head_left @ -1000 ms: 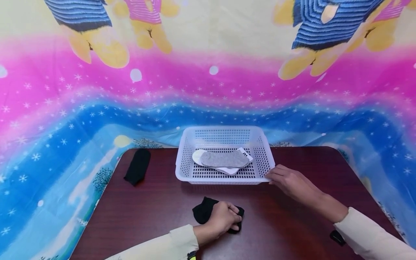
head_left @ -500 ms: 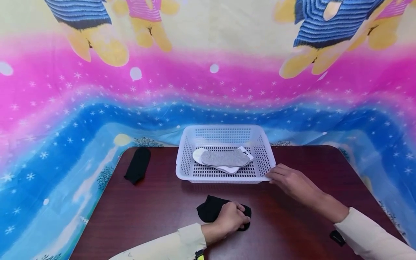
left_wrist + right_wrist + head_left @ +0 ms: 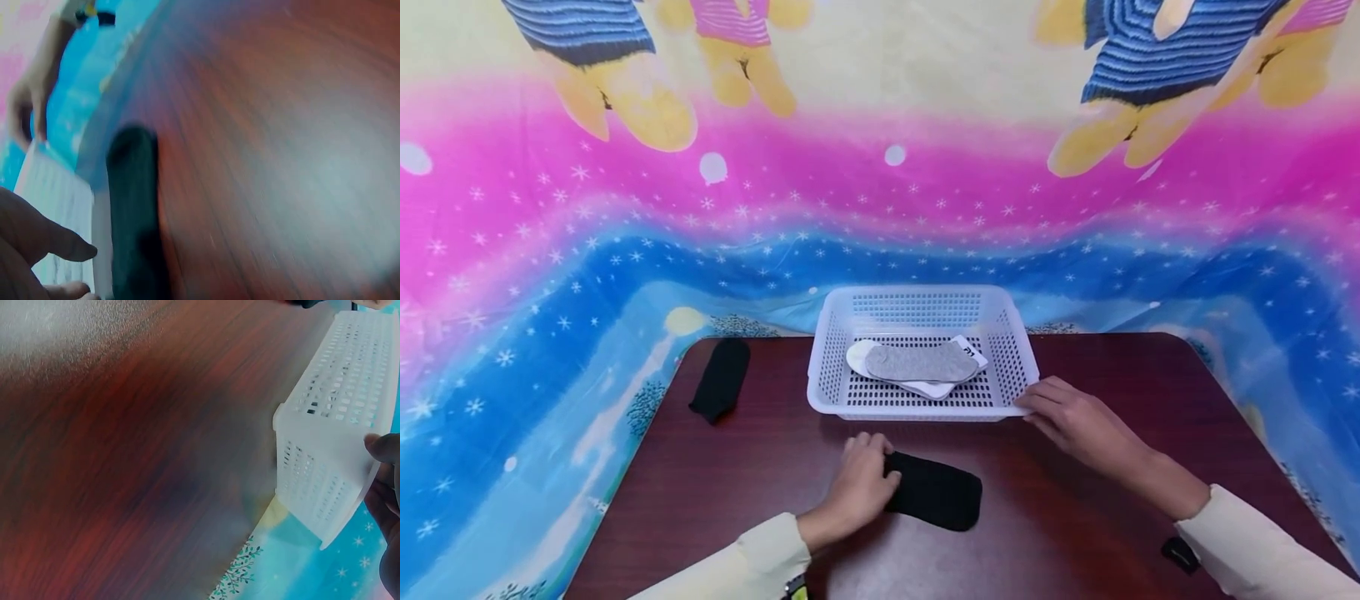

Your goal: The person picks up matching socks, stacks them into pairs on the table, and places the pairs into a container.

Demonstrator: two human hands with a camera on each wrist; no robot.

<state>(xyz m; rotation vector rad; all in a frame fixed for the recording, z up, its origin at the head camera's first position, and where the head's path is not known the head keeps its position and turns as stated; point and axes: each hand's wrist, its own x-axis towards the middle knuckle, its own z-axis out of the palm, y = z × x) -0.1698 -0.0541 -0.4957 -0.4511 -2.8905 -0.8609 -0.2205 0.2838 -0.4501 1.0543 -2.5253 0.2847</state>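
Note:
A black sock (image 3: 936, 493) lies flat on the table before the white plastic basket. My left hand (image 3: 853, 485) is at its left end, covering that part in the head view; in the left wrist view the thumb (image 3: 72, 245) and fingers are spread beside the black sock (image 3: 132, 212). With thumb and fingers, my right hand (image 3: 1078, 425) pinches the front right corner of the basket (image 3: 917, 412). The right wrist view shows the thumb on the outer wall of the basket (image 3: 319, 447) and fingers past its rim. Inside the basket, a grey sock (image 3: 921, 364) rests over white ones.
Another black sock (image 3: 721, 381) lies at the table's back left. The dark red wooden table (image 3: 760, 467) ends at a patterned cloth (image 3: 880, 200) hung behind it. A small black object (image 3: 1182, 553) shows by the right sleeve.
My left hand has moved left along the black sock, from its right part to its left end, uncovering the right part. The sock has shifted slightly right. My right hand stays on the basket.

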